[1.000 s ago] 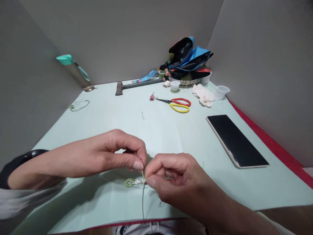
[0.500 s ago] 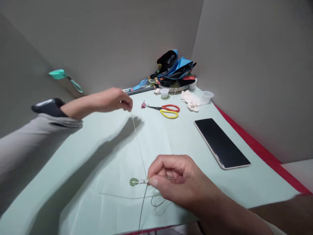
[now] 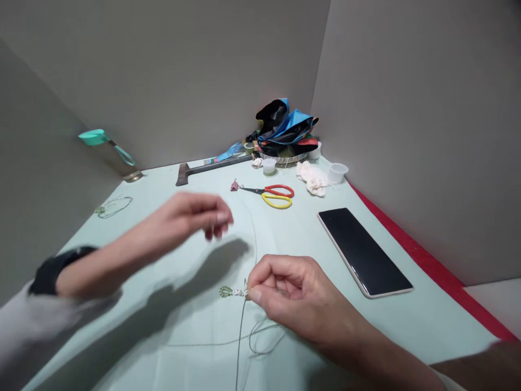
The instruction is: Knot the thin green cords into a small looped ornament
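Observation:
My right hand (image 3: 293,296) is closed in a pinch on a small green and white beaded piece (image 3: 230,292), held just above the pale green table sheet (image 3: 163,336). Thin thread (image 3: 254,239) rises from the piece, and more thread lies in loose loops (image 3: 260,339) under the hand. My left hand (image 3: 191,214) hovers above the table to the upper left of the beaded piece, apart from it. Its fingers point right and are smeared by motion, so I cannot make out a thread in them.
Red and yellow scissors (image 3: 277,194) lie behind the hands, a black phone (image 3: 364,252) at the right. Along the back stand a hammer-like tool (image 3: 203,167), a teal-capped bottle (image 3: 108,147), a folded umbrella pile (image 3: 285,126), white cloth (image 3: 311,178) and a plastic cup (image 3: 337,172). A wire loop (image 3: 114,206) lies left.
My left hand left the pinch beside the right hand, pulled the thread up and far left, then dropped back toward the middle. The thread now hangs slack. My right hand kept its hold.

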### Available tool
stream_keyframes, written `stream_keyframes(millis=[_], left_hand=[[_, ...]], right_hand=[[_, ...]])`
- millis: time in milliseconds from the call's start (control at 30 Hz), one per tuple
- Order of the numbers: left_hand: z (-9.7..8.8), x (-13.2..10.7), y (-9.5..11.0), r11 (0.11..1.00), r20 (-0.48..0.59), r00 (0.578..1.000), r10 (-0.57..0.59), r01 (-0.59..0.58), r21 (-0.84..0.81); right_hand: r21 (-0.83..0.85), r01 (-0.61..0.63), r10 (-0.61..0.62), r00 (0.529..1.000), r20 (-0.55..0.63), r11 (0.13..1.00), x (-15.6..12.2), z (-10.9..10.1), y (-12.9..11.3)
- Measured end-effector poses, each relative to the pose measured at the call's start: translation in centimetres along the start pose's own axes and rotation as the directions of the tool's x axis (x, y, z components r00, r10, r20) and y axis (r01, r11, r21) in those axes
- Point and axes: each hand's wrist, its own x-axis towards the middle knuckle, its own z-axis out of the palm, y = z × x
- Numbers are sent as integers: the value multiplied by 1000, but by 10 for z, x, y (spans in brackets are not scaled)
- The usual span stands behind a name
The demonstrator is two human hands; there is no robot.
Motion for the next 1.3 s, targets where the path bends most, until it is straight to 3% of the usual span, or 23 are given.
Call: stream_keyframes(millis=[67,133,300,567,700,867,1100,1300], left_hand=[[21,-36,-6,981,138,987,-84,106,-161],[37,-65,-8,936,207,968,-140,197,-291],[47,-96,-9,827,205,950,-236,308,-471],[54,-99,-18,744,152,934,-324,350,-569],[61,-96,-26,762,64,926,-371,343,-549],[64,-93,-30,786,-38,923,-382,303,-539],[70,-93,-36,777,-92,911,-402,286,-560],[76,-99,-35,851,-177,921,-347,231,-471]], right_hand=[[-21,-10,10,1000,5,1000,5,3,0],[-50,-19,19,1000,8,999,11,9,1],[-181,32,-29,999,17,983,17,24,6],[-468,175,-192,981,11,866,23,39,15],[-594,217,-273,962,-5,775,32,44,24],[-666,191,-262,965,-8,721,38,44,28],[-616,132,-211,976,-56,776,41,46,28],[-496,88,-146,986,-81,864,42,46,26]])
